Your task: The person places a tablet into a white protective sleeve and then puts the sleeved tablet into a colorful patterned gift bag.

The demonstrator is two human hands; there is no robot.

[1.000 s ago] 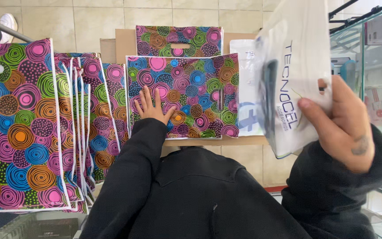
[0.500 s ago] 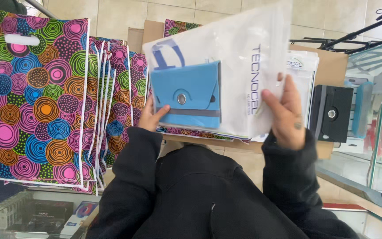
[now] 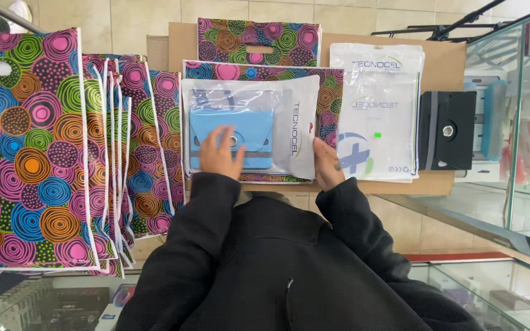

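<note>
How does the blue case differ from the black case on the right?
The blue case is light blue, sealed in a clear packet and pressed by the left hand. The black case is dark, unwrapped and untouched. Both have a round centre snap.

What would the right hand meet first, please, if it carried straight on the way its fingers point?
The right hand points up along the clear packet's edge; going on, it would likely meet the colourful bag beneath, though depth is unclear.

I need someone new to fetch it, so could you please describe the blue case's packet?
On the brown cardboard sheet, look at the colourful circle-patterned bag in the middle. Under both hands lies a clear plastic packet holding a light blue snap-button case; the neighbouring packets hold none.
</note>
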